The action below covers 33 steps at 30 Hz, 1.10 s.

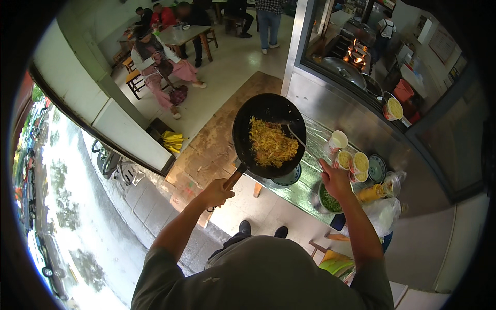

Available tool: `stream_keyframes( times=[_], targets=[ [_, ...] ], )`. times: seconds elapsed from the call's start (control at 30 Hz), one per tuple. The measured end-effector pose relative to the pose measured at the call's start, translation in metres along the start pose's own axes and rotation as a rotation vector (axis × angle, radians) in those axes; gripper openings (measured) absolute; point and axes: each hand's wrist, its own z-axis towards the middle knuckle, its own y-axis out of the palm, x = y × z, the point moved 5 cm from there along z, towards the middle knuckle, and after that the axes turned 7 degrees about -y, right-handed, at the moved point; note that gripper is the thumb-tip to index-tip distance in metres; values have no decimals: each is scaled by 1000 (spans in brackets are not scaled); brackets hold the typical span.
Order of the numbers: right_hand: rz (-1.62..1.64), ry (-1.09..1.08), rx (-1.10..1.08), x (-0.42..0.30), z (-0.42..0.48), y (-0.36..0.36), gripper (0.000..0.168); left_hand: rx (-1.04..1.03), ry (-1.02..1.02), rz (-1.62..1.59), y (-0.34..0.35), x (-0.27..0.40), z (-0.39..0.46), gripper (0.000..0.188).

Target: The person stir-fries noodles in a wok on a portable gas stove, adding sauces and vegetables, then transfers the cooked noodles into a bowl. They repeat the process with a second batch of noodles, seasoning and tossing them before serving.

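Observation:
My left hand (217, 193) is closed around the wooden handle (234, 179) of a black wok (268, 105), which is held up in front of me. Shredded, golden-brown fried food (272, 144), perhaps noodles, lies in it. My right hand (336, 181) grips a long metal utensil (302, 141), whose head reaches into the wok beside the food; its exact shape is unclear. Below the wok, partly hidden, a patterned plate (291, 179) rests on the shiny covered table (298, 197). Under my right forearm stands a metal pot of chopped greens (329, 199), partly covered by the arm.
Several paper cups (360, 162), some filled with pale food, stand right of my right hand near a stacked bowl (376, 168) and plastic bags (381, 213). A steel-and-glass partition (321, 97) borders the table. Burner flames (357, 58) show behind it. A person (157, 58) sits beyond.

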Motion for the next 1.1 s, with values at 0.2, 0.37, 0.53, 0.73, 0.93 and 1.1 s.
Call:
stream_keyframes(
  times=[0.2,0.37,0.53,0.73,0.93,1.1],
  targets=[
    [135,-81,31,5,-29,-10,44,73,24,102,-8,-19,2,31],
    [79,-12,-40,13,-28,10,43,123,57,162,-11,-19,5,31],
    [204,-21,-76,7,-55,2,43,189,130,221,-10,-32,16,34],
    [136,-74,46,-2,-26,-16,45,231,206,296,-14,-41,38,35],
    [-42,-33,-19,0,-10,12,49,262,257,335,-17,-37,36,34],
    [124,-78,-19,15,-44,17,47,267,276,336,-18,-41,37,34]
  ],
)
